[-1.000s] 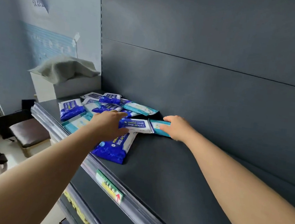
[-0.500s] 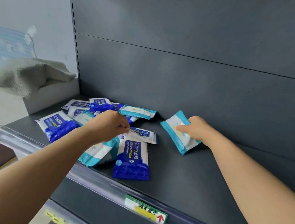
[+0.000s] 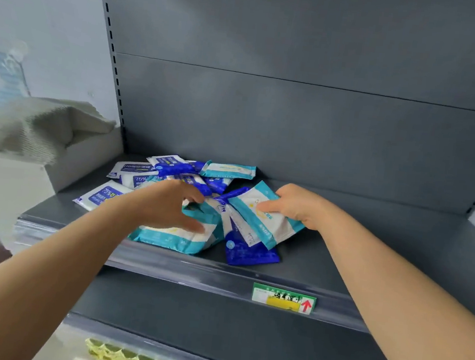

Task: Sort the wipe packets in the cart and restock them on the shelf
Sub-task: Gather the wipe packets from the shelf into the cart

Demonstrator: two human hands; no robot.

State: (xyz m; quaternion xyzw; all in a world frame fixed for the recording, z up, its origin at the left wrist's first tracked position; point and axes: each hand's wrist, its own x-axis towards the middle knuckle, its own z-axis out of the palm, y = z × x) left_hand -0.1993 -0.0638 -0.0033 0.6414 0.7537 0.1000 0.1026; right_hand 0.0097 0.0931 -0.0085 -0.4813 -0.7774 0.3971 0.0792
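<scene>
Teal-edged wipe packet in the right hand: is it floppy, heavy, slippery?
Probably soft but not limp: the teal-edged wipe packet keeps a flat shape with only one edge in the right hand. Likely light, since a pinch seems enough to hold it. Its wrapper looks smooth, so it may slide over the blue packets beneath.

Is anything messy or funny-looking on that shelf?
Yes. The wipe packets lie in a jumbled heap on the shelf, blue and teal mixed, overlapping at all angles instead of in rows. The front teal packet, gripped by the left hand, sits right at the shelf's edge. The right hand holds a second teal packet.
</scene>
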